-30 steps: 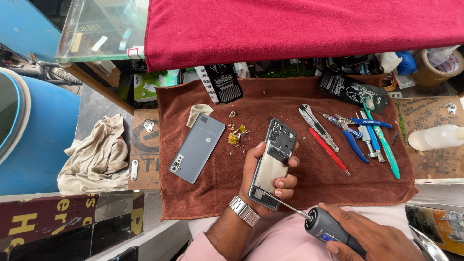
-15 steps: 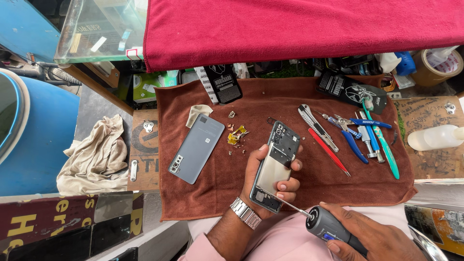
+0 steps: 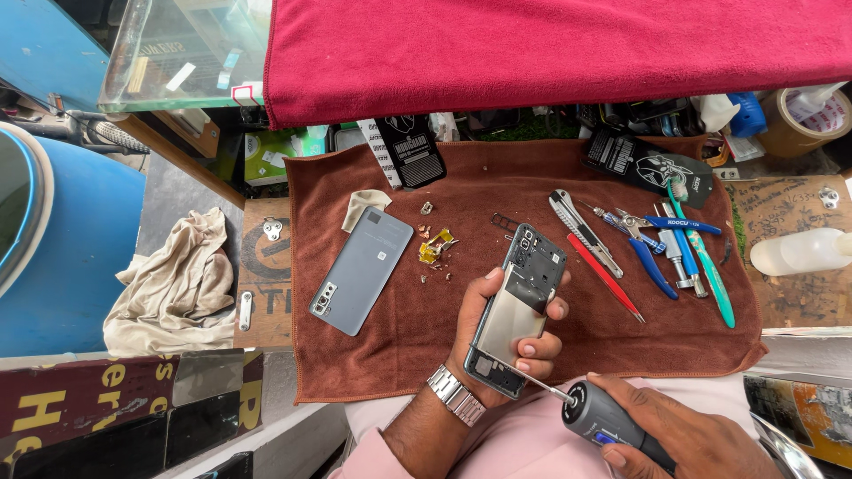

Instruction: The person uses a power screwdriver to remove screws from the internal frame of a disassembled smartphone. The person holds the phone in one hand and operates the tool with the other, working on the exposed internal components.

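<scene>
My left hand [image 3: 497,341] grips an opened phone [image 3: 516,310] with its back off, showing a silver shield and dark circuit parts. In my right hand [image 3: 683,439] is a dark grey screwdriver [image 3: 596,415] whose thin tip touches the phone's lower edge. A metal watch [image 3: 456,396] is on my left wrist. The phone's grey back cover [image 3: 362,270] lies to the left on the brown cloth [image 3: 373,355], beside small screws and yellow bits [image 3: 435,246].
Pliers, tweezers, a red tool, a blue-handled cutter and a green toothbrush [image 3: 701,253] lie on the cloth's right. A white bottle [image 3: 803,251] rests at far right. A beige rag [image 3: 169,284] and blue barrel [image 3: 62,257] are left. A red cloth [image 3: 550,49] covers the shelf above.
The screwdriver has shifted very slightly at the phone's lower edge; both hands stay in nearly the same place.
</scene>
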